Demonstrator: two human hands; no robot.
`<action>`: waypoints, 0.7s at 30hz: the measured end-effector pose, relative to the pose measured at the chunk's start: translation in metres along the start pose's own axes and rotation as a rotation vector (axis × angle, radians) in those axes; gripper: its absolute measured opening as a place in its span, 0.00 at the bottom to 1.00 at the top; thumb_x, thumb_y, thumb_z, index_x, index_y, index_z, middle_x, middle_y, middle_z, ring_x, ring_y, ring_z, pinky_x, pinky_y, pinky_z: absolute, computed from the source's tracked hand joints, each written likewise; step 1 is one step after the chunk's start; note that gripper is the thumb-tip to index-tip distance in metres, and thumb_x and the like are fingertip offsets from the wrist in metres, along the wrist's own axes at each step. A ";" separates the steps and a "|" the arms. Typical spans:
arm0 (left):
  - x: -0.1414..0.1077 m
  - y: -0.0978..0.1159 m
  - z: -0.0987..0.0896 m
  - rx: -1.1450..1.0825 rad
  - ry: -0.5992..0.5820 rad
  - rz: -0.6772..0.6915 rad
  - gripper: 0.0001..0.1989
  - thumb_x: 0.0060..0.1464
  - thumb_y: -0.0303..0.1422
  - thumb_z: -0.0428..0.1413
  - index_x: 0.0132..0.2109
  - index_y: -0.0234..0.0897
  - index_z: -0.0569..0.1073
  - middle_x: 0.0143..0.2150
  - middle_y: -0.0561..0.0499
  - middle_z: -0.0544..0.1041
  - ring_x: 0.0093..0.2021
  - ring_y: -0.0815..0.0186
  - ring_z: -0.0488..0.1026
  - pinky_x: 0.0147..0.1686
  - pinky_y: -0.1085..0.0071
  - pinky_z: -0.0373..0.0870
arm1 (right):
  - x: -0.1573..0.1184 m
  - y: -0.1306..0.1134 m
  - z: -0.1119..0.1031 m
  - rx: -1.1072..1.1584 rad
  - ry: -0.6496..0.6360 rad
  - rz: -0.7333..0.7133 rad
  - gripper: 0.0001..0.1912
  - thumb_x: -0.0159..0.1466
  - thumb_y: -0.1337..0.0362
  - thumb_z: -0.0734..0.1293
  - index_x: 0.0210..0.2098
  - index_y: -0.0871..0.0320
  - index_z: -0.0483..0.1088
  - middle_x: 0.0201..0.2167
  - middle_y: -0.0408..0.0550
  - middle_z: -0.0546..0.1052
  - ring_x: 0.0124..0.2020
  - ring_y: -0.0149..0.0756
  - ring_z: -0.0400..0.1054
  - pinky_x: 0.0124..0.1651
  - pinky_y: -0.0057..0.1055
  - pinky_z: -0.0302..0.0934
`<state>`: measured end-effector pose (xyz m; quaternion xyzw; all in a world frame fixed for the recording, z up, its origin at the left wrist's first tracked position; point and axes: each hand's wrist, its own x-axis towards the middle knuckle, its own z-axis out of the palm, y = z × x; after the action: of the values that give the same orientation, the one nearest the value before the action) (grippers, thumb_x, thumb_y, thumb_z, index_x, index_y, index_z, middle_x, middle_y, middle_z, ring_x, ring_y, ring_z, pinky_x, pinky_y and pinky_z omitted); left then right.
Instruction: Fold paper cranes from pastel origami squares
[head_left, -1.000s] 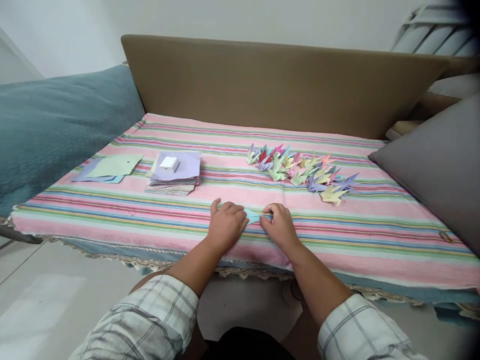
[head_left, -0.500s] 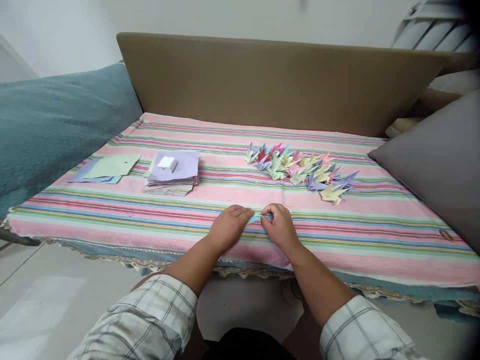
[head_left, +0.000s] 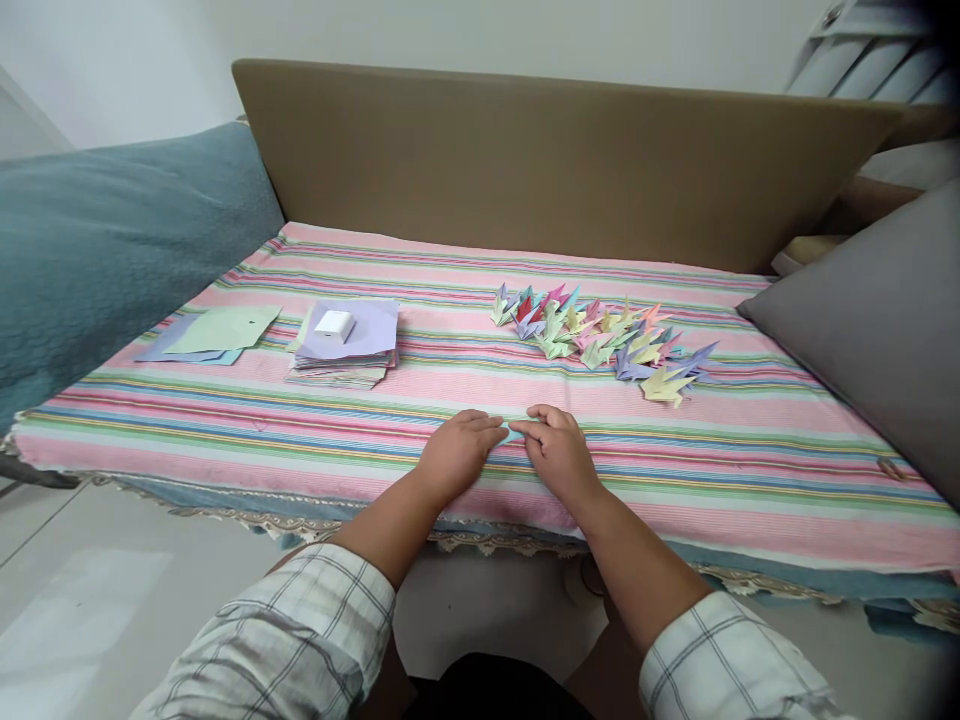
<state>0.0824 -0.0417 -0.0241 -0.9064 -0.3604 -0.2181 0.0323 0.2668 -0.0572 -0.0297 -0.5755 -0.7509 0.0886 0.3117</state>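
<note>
A small piece of light blue folded paper (head_left: 511,432) lies on the striped cloth, mostly hidden under my fingers. My left hand (head_left: 461,452) closes on its left end, fingers together and pressing down. On the right end, my right hand (head_left: 559,450) is closed, its index finger reaching along the paper toward the left fingertips. Beyond my right hand sits a group of folded paper cranes (head_left: 596,340) in several pastel colours, with a pale yellow crane (head_left: 666,384) at the near end.
Left of centre is a stack of square paper (head_left: 367,340) with a small white box (head_left: 334,325) on top. Farther left lie loose sheets (head_left: 217,332). A striped cloth (head_left: 300,480) covers the seat; a teal cushion (head_left: 127,230) and grey pillow (head_left: 885,320) flank it, a brown backrest (head_left: 555,160) behind.
My right index finger has stretched out leftward over the blue paper, where the fingers were pinched before. My left hand stays almost in place on the paper.
</note>
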 end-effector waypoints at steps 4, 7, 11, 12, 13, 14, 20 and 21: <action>-0.001 -0.001 0.001 0.004 -0.003 -0.005 0.13 0.56 0.25 0.53 0.48 0.39 0.74 0.50 0.49 0.76 0.48 0.62 0.73 0.50 0.63 0.68 | -0.003 0.001 -0.003 -0.118 -0.015 -0.101 0.19 0.59 0.73 0.60 0.44 0.49 0.75 0.45 0.49 0.71 0.47 0.42 0.61 0.50 0.40 0.60; -0.001 -0.001 0.001 0.006 -0.004 -0.005 0.13 0.55 0.25 0.53 0.48 0.39 0.74 0.50 0.49 0.76 0.48 0.62 0.73 0.50 0.64 0.68 | -0.007 0.004 -0.006 -0.183 -0.016 -0.177 0.18 0.60 0.72 0.60 0.46 0.51 0.74 0.47 0.49 0.72 0.47 0.42 0.61 0.51 0.39 0.60; -0.001 -0.002 0.001 0.006 -0.010 -0.008 0.13 0.55 0.25 0.54 0.48 0.38 0.74 0.50 0.50 0.76 0.48 0.61 0.73 0.50 0.64 0.69 | -0.010 0.014 -0.013 -0.272 0.000 -0.215 0.17 0.61 0.72 0.60 0.45 0.53 0.75 0.49 0.50 0.72 0.48 0.43 0.62 0.51 0.39 0.61; -0.001 -0.002 0.002 0.005 -0.011 -0.009 0.14 0.55 0.25 0.54 0.48 0.38 0.74 0.50 0.50 0.76 0.48 0.61 0.73 0.50 0.64 0.69 | -0.010 0.017 -0.015 -0.293 0.006 -0.205 0.17 0.60 0.72 0.60 0.44 0.54 0.75 0.49 0.50 0.72 0.47 0.43 0.62 0.51 0.40 0.61; -0.001 -0.002 0.002 0.004 -0.012 -0.009 0.14 0.55 0.25 0.54 0.48 0.38 0.74 0.50 0.50 0.76 0.48 0.61 0.72 0.50 0.64 0.69 | -0.010 0.019 -0.018 -0.310 0.017 -0.185 0.17 0.60 0.73 0.60 0.42 0.55 0.76 0.49 0.51 0.73 0.47 0.44 0.62 0.50 0.40 0.62; -0.001 -0.002 0.002 0.003 -0.012 -0.009 0.14 0.55 0.25 0.54 0.48 0.38 0.74 0.50 0.50 0.76 0.48 0.61 0.72 0.50 0.64 0.68 | -0.010 0.020 -0.020 -0.319 0.033 -0.163 0.17 0.59 0.73 0.60 0.41 0.56 0.76 0.49 0.51 0.73 0.47 0.44 0.63 0.50 0.41 0.62; 0.000 0.000 0.001 -0.030 -0.023 -0.006 0.13 0.57 0.26 0.52 0.49 0.38 0.73 0.49 0.49 0.76 0.48 0.62 0.72 0.52 0.64 0.67 | -0.016 -0.007 -0.016 -0.237 -0.016 -0.351 0.23 0.63 0.70 0.54 0.58 0.62 0.61 0.57 0.52 0.67 0.61 0.42 0.55 0.63 0.46 0.47; 0.001 0.000 0.000 -0.047 -0.034 -0.004 0.13 0.57 0.27 0.52 0.49 0.37 0.73 0.48 0.49 0.76 0.48 0.62 0.72 0.52 0.64 0.66 | -0.019 -0.013 -0.012 -0.236 -0.067 -0.417 0.25 0.64 0.67 0.54 0.61 0.63 0.56 0.60 0.52 0.63 0.63 0.42 0.51 0.64 0.47 0.44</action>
<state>0.0831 -0.0411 -0.0241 -0.9097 -0.3577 -0.2110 0.0045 0.2660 -0.0815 -0.0207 -0.4370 -0.8687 -0.0470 0.2285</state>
